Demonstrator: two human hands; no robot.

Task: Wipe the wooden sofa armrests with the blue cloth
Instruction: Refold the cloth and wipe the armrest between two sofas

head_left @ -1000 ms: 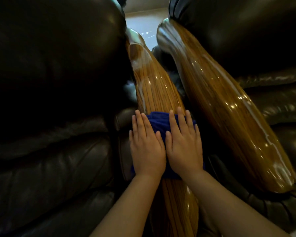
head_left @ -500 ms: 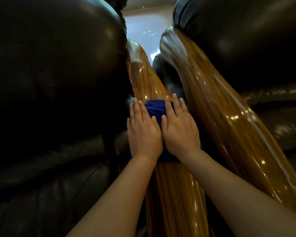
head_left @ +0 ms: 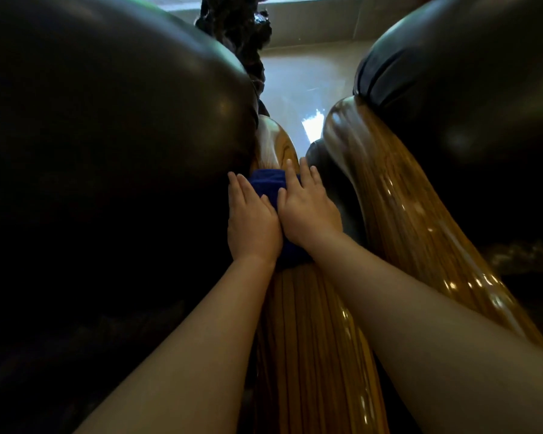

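Note:
A glossy wooden armrest [head_left: 311, 339] runs away from me down the middle of the head view. The blue cloth [head_left: 268, 183] lies across it near its far rounded end. My left hand [head_left: 251, 220] and my right hand [head_left: 308, 208] press flat on the cloth side by side, fingers pointing away, covering most of it. A second wooden armrest [head_left: 405, 214] slants along the right, with nothing on it.
Dark leather sofa cushions bulge on the left [head_left: 107, 151] and upper right [head_left: 467, 104], hemming in both armrests. A narrow gap separates the two armrests. Shiny pale floor [head_left: 295, 89] shows beyond, with a dark carved object [head_left: 235, 26] at the top.
Both hands have pushed the blue cloth forward along the middle armrest, from its midsection to near its far end. The camera has leaned forward with them.

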